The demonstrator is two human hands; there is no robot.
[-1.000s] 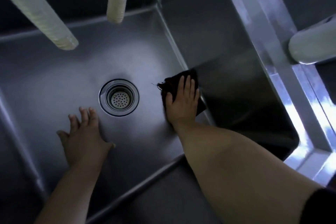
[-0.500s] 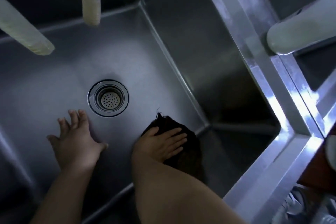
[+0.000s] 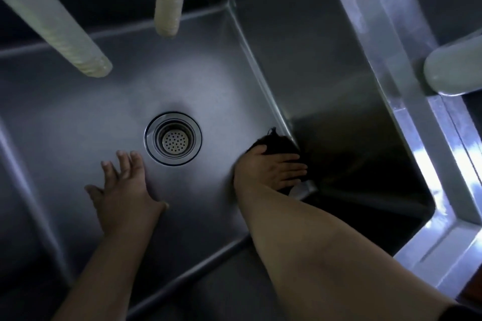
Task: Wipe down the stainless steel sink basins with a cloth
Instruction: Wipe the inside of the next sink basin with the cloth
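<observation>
— Where is the cloth [image 3: 276, 142]?

— Under the right hand [image 3: 271, 169], whose flat fingers press it into the basin [image 3: 78, 122] floor's right edge, beside the wall seam.

— And the left hand [image 3: 122, 190]?

— Spread flat, holding nothing, braced just beside the drain [image 3: 173, 138].

— How much is finished?

— Hard to judge; the steel shows no clear wiped track. The walls and any other basin likely remain.
</observation>
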